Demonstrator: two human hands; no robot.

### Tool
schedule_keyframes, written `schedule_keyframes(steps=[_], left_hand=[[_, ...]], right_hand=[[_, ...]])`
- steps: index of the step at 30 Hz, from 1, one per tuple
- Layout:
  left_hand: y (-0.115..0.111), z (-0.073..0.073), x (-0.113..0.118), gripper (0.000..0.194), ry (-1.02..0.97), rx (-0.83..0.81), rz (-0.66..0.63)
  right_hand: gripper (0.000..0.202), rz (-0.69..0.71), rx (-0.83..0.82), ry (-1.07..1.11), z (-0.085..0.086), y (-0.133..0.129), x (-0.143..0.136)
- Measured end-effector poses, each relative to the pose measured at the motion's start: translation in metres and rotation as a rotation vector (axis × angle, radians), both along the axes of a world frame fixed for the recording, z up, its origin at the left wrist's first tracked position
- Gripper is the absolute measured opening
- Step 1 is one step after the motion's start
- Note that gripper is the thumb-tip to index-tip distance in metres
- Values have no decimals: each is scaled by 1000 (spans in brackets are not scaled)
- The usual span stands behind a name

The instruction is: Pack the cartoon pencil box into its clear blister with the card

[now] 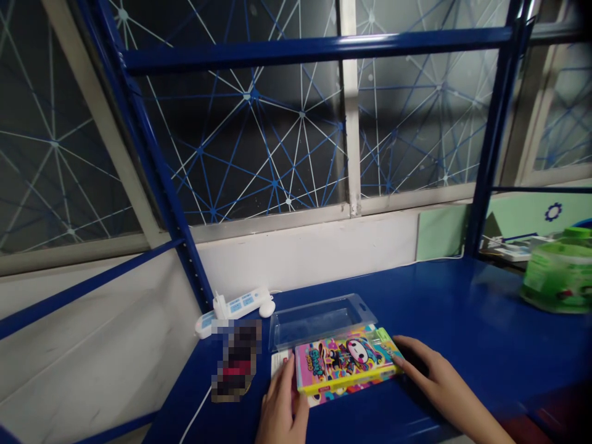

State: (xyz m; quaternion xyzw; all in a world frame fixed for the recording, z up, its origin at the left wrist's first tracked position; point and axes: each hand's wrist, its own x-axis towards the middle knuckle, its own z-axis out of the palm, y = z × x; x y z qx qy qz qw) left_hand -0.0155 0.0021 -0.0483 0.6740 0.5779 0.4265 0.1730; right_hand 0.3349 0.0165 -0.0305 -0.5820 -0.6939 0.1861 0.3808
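A flat, colourful cartoon-printed box with a yellow front edge lies on the blue table. My left hand holds its left end, thumb at the front corner and fingers along the side. At the right end, my right hand grips it with thumb and fingers, the fingertips partly hidden. Beneath the box a printed card sticks out at the front and left. Just behind lies a clear plastic blister shell, touching or nearly touching the card.
A white power strip with a plug and a round white piece lies back left. Near it is a pixelated dark object with a white cable. A green see-through container stands far right. Blue shelf posts frame the table.
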Motion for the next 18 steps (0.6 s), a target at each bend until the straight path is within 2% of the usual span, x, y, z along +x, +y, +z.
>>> schedule_keyframes(steps=[3,6,9,14,18], left_hand=[[-2,1,-1,54,89,13,-16],[-4,6,-2,60,-17,-42,-66],[-5,9,-1,62,-166,-10,-93],[-5,3,-4,58,-317,63,12],[-8,2,-4,63,-300,76,71]], right_hand=[[49,25,35,-102,-2,1,0],[49,74,29,-53,-1,-2,1],[50,88,65,73,4,-6,-1],[49,108,123,325,3,-12,-13],[52,71,152,366,0,-14,-19]])
